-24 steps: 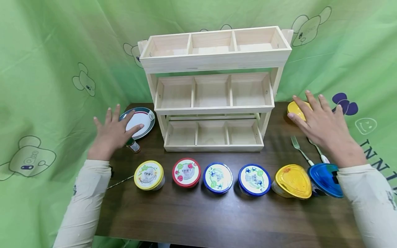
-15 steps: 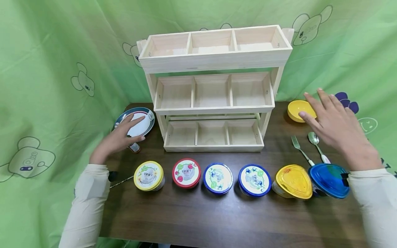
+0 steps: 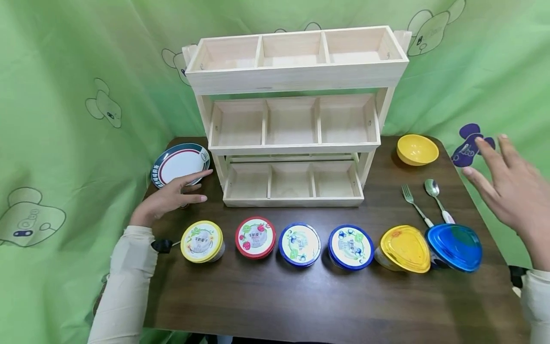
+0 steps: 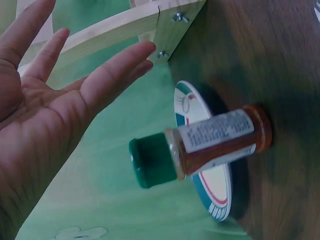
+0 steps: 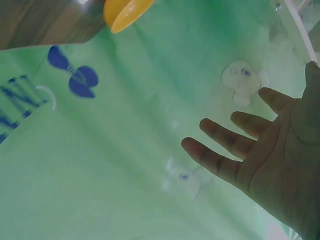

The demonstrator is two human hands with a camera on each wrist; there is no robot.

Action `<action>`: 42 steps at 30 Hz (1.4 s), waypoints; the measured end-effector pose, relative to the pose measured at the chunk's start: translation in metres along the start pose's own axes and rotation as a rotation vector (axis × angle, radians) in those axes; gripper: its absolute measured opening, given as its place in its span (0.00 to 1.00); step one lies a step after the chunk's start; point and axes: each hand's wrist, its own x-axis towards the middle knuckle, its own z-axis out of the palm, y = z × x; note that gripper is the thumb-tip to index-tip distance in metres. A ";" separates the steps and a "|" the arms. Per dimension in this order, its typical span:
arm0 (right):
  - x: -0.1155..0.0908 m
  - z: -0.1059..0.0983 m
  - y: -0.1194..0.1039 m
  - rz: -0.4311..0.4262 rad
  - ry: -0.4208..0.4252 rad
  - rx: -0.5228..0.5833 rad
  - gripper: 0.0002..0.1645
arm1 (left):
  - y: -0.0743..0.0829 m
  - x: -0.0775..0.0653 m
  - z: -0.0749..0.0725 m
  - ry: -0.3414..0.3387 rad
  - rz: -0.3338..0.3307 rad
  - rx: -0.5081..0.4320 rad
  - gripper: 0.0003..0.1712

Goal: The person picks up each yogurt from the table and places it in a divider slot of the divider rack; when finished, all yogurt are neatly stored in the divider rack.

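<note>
Head view bright, even, mostly sharp. Soft shadow beside red tub (image 3: pixel 256 237), diffuse sheen on table (image 3: pixel 296 296), highlights on blue lid (image 3: pixel 454 247). Left wrist view dimmer, cool cast; my left hand (image 4: pixel 50 102) softly lit, table dark, print on bottle (image 4: pixel 217 140) too soft for me to read. Right wrist view hazy, low contrast: my right hand (image 5: pixel 265 160) darker than curtain (image 5: pixel 115 175) behind, curtain prints blurred.
</note>
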 end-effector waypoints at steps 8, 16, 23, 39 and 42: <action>-0.042 0.020 0.028 -0.020 0.203 0.184 0.46 | -0.006 0.010 0.007 -0.061 0.008 -0.128 0.42; -0.084 0.053 0.042 0.055 0.334 0.345 0.35 | -0.011 0.011 0.016 -0.050 -0.024 -0.187 0.39; -0.127 0.077 0.036 0.219 0.144 0.589 0.48 | -0.013 0.017 0.022 -0.060 -0.042 -0.179 0.37; -0.163 0.115 0.007 0.373 -0.057 0.931 0.43 | -0.023 0.029 0.027 -0.059 -0.130 -0.111 0.32; -0.165 0.118 0.003 0.362 -0.027 1.052 0.43 | -0.025 0.032 0.028 -0.058 -0.118 -0.074 0.31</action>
